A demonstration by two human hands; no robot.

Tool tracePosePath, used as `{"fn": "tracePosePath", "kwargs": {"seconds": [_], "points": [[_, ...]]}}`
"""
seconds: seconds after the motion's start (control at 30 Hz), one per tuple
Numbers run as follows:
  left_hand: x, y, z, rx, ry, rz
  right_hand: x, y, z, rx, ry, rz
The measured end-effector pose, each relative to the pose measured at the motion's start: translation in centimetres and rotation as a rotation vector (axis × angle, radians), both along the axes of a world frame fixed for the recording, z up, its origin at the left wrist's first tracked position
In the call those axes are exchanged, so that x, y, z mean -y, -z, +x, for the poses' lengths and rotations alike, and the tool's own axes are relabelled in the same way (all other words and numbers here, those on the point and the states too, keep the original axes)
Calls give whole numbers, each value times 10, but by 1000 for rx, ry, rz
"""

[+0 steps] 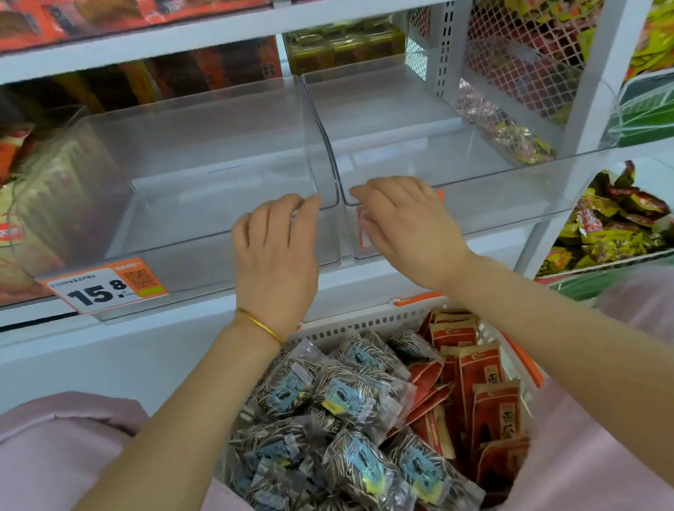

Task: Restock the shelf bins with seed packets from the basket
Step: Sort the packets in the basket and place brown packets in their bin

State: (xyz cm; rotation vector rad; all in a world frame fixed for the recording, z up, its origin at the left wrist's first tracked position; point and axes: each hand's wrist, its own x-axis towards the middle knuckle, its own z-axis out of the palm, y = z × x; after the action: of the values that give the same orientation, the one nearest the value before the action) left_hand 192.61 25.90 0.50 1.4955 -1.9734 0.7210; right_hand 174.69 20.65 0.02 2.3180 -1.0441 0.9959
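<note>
Head view shows both hands empty, fingers loosely bent: the left hand [274, 249] rests on the front wall of the left clear bin [194, 178], and the right hand [404, 223] on that of the right clear bin [420, 151], close either side of the gap between them. Whether the fingertips hook over the rims I cannot tell. The step looks like squaring up the bins before loading. To do it well, set the fronts level, then give each kind its own bin, filling from the back with labels outward. Nothing lies in either bin yet. The basket [355, 327] sits below the hands, between the forearms, with striped sunflower seed packets [350, 399] under the left arm and red paper packets [486, 389] beside the right
</note>
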Motion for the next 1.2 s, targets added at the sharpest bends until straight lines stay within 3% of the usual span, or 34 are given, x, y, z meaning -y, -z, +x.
{"fn": "tracePosePath", "kwargs": {"seconds": [0.1,0.17,0.2,0.27,0.33,0.4,0.47,0.57,0.7,0.83,1.03,1.2], "points": [[-17,28,-19,-20,218,13,-28,12,-24,149,-55,-86],[-21,52,-26,20,310,162,-39,33,-46,75,-11,-1],[-20,65,-29,45,338,248,-41,44,-56,-16,28,150],[-16,89,-38,93,373,399,-39,68,-78,-206,155,674],[-12,106,-49,127,390,525,-35,93,-101,-276,242,1155],[-8,118,-61,137,405,617,-37,116,-120,-402,277,1296],[-4,127,-73,153,422,682,-47,136,-129,-599,304,1283],[-2,137,-90,143,453,748,-63,157,-131,-774,318,1073],[-4,145,-103,50,477,774,-65,167,-138,-762,250,915],[-6,143,-106,-59,469,852,-57,143,-131,-630,168,1091],[-10,114,-107,-407,471,1319,-44,78,-128,-444,58,1069],[-11,89,-110,-596,506,1377,-49,35,-125,51,-74,1079]]}}
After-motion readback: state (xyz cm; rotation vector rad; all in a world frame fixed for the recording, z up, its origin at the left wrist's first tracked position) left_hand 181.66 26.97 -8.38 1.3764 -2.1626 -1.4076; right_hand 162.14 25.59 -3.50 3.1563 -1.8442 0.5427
